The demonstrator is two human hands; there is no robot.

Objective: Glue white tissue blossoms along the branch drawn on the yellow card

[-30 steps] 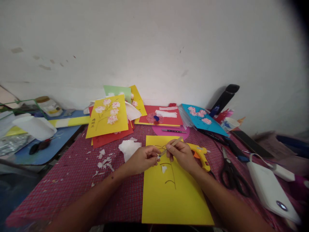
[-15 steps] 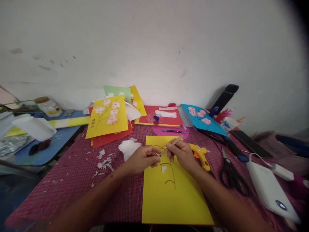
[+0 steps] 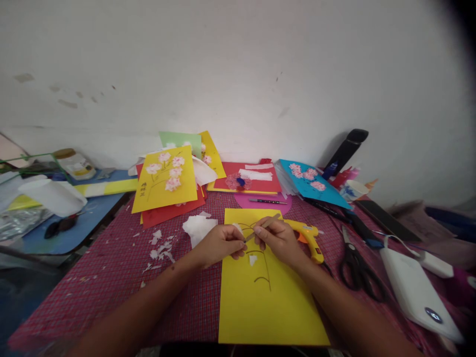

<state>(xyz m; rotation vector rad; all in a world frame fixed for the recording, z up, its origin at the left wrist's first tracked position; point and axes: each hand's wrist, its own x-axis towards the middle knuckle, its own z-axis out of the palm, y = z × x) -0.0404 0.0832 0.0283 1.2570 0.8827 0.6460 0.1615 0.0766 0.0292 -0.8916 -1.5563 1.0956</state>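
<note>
Over the card's (image 3: 273, 312) twelve-o'clock half, the right hand (image 3: 277, 239) pinches the stick (image 3: 272, 219); the left hand (image 3: 223, 243) curls at its eight-o'clock tip, too indistinct to tell what it grips.

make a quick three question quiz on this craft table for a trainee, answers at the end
1. Multiple choice: past which hand does the thin stick's upper end poke out? a) left b) right
2. True or false: the yellow hot glue gun lies left of the black-handled scissors in the view.
3. Fill in: the rightmost flowered card is ___ in colour.

Key: 1. b, the right hand; 2. true; 3. blue.
</note>
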